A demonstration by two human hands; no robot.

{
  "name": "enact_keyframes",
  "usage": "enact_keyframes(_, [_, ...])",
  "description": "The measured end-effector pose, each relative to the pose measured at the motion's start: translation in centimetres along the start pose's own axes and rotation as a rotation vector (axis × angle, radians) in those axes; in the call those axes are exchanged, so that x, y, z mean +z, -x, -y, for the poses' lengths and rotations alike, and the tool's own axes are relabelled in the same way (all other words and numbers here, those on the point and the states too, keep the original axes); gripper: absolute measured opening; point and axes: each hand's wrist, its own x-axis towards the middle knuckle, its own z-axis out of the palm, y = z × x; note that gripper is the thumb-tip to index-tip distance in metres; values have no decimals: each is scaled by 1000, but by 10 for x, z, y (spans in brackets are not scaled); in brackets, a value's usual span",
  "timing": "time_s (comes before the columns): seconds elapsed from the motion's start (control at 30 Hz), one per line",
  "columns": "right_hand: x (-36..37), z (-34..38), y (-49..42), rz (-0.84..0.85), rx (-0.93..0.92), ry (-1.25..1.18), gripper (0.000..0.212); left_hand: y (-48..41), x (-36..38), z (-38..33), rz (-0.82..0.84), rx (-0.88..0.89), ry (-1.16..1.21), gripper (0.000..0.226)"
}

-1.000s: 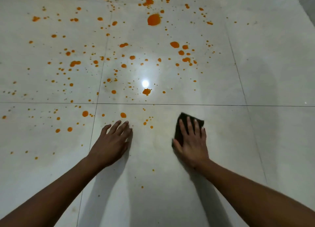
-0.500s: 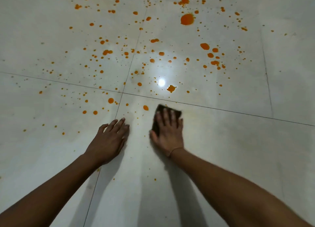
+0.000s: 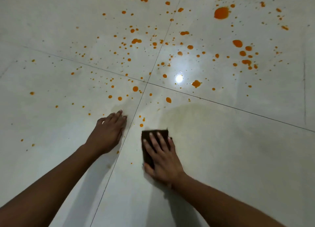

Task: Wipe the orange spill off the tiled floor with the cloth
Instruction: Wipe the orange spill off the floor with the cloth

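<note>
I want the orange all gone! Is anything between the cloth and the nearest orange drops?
Nothing visible. Only bare tile lies between the cloth under the right hand and the nearest orange drops just ahead. The left hand rests aside, across the grout line.

Glossy pale tiled floor (image 3: 238, 150) filling whole view; dark grout lines (image 3: 221, 104) crossing; bright light glare (image 3: 179, 78) reflecting off tile.

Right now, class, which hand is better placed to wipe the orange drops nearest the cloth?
The right hand: it presses the cloth flat beside those drops; the left hand rests bare on the floor.
</note>
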Motion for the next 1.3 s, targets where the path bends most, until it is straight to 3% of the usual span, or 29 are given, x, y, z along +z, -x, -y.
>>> enact_keyframes(0.1, [-12,-60,55,19,-113,85,80,15,2,16,54,-57,-16,58])
enact_keyframes(0.17, [-17,-84,24,-8,55,107,79,26,5,23,31,-57,-12,56])
enact_keyframes(0.23, [-14,-57,-34,-65,230,37,79,37,8,29,-11,-73,6,56])
enact_keyframes(0.27, [-8,-27,-50,-86,207,9,80,43,10,34,-25,-97,14,56])
enact_keyframes(0.33, [10,33,-37,-14,-9,-1,80,55,13,43,-30,-163,28,58])
enact_keyframes(0.43, [7,21,16,99,-296,-8,80,71,20,54,-11,-244,76,60])
enact_keyframes(0.5, [0,-24,-12,32,-189,59,80,85,27,60,-13,-285,109,60])
enact_keyframes(0.57, [-16,-44,-77,-42,128,48,80,96,34,63,-25,-312,127,56])
enact_keyframes(0.63, [-13,-4,-125,-22,224,-22,80,108,41,68,-31,-347,149,54])
enact_keyframes(0.73, [20,85,-85,39,-129,-14,80,116,48,77,-26,-404,168,55])
enact_keyframes(0.83, [11,52,-22,131,-402,25,81,117,52,76,-1,-425,194,53])
enact_keyframes(0.87, [7,24,-26,94,-382,70,81,115,52,74,10,-435,203,52])
enact_keyframes(0.93, [-3,-13,-65,11,-147,112,79,112,56,71,21,-448,199,49])
enact_keyframes(1.0, [-6,12,-118,-21,105,42,78,112,61,74,15,-443,183,50])
enact_keyframes(1.03, [1,43,-128,-18,116,6,78,114,63,76,6,-436,178,52])
enact_keyframes(1.13, [27,110,-71,83,-241,-20,77,121,65,81,-25,-430,182,55])
enact_keyframes(1.2, [18,81,-18,168,-403,13,79,123,67,81,-43,-426,176,56])
enact_keyframes(1.23, [13,56,-15,139,-415,37,80,124,69,80,-45,-422,177,57])
enact_keyframes(1.3, [9,25,-50,74,-253,111,80,123,70,83,-59,-438,180,59])
